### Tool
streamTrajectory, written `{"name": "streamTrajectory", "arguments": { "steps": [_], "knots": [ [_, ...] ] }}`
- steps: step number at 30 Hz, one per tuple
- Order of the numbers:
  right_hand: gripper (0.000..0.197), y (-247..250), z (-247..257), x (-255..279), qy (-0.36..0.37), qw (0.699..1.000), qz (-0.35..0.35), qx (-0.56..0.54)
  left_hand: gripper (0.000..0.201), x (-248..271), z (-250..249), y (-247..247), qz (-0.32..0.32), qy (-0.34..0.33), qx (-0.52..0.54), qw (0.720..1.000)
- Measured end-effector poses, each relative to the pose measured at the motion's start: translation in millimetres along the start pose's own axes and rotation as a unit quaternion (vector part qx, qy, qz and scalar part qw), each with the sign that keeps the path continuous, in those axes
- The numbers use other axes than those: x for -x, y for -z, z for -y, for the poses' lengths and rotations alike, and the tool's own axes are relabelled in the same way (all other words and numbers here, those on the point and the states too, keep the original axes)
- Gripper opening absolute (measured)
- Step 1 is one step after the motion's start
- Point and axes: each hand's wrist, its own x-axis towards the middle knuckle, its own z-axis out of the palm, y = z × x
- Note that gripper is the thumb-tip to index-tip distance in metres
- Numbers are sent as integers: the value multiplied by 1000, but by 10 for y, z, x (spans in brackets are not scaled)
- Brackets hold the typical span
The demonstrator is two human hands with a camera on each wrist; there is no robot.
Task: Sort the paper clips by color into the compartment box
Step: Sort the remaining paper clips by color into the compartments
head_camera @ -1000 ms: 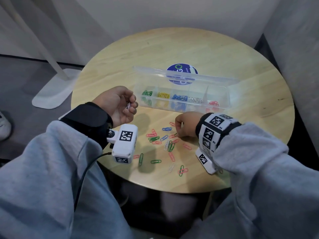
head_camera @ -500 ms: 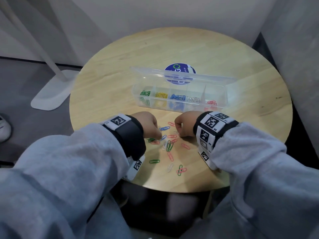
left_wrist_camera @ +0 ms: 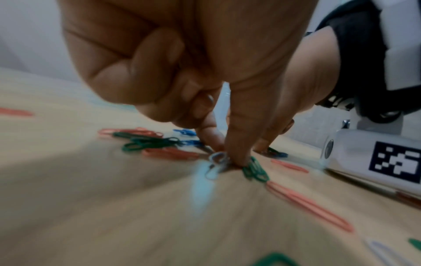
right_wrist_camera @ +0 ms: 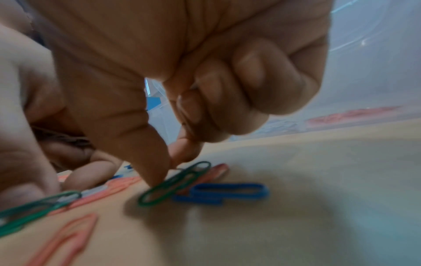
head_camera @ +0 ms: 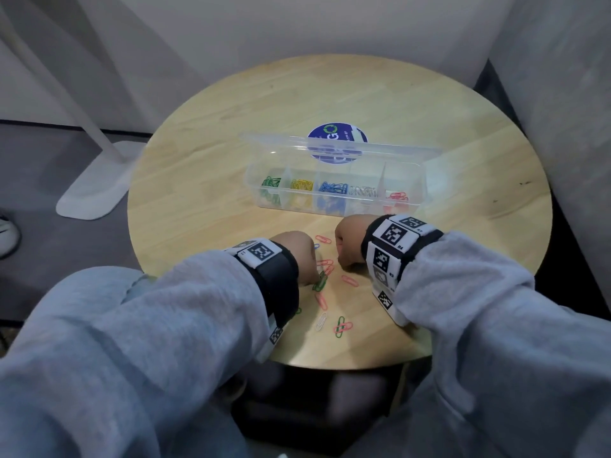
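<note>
A clear compartment box (head_camera: 421, 183) stands open mid-table, holding green, yellow, blue, silver and red clips in separate cells. Loose clips lie in front of it, among them a red one (head_camera: 349, 280), a white one (head_camera: 320, 321) and a green-and-red pair (head_camera: 342, 325). My left hand (left_wrist_camera: 224, 154) is down on the pile. Its thumb and forefinger pinch a silver clip (left_wrist_camera: 216, 160) beside green clips (left_wrist_camera: 254, 170). My right hand (right_wrist_camera: 170, 169) pinches a green clip (right_wrist_camera: 175, 183), tilted up at one end, over a blue clip (right_wrist_camera: 227, 192). From the head view both hands (head_camera: 297, 256) (head_camera: 350, 242) show only their backs.
The round wooden table (head_camera: 463, 160) carries a blue round sticker (head_camera: 337, 137) behind the box. A white stand base (head_camera: 92, 190) sits on the floor to the left. A grey wall rises close on the right. The table's near edge runs just under my wrists.
My left hand, raised and palm-up a second ago, has turned over and come down onto the clip pile. My right hand has stayed at the pile.
</note>
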Motion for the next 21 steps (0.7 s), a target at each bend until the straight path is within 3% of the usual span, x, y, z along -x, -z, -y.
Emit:
{"name": "streamTrajectory", "arguments": {
  "steps": [4,10,13,15,19,21],
  "knots": [
    [6,-1,-44,25,-14,999,-1,-35,4,-23,41,-22,11,-13,13,1000],
    [3,8,-235,132,6,974,-9,-225,6,35,59,-12,15,-45,24,999],
    [12,-46,-286,146,28,955,8,-296,8,46,131,27,28,-46,68,996],
    [15,-91,-305,141,45,934,37,-353,13,34,197,54,29,-40,126,991],
    [22,-139,-293,165,73,865,89,-488,22,22,310,140,45,-19,237,970],
    [26,-147,-283,163,79,834,99,-537,22,32,338,191,58,-15,316,947]
  ]
}}
